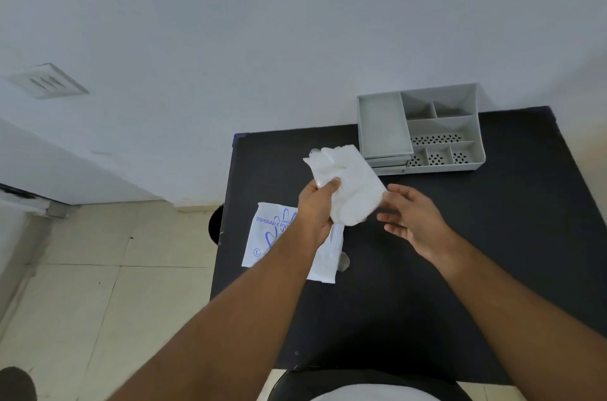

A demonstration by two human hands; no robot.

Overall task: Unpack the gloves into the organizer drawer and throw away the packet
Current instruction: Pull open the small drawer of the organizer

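We held a folded wad of white, translucent gloves (348, 190) in the air, just short of the pulled-out top drawer (382, 128) of the grey organizer (460, 124). The packet (267, 236), white with blue print, lay flat beneath them.

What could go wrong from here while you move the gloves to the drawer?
The left hand grips the loose gloves by one edge while the right hand is open, so some may slip out. The packet lies near the table edge under the left forearm and might be swept off.
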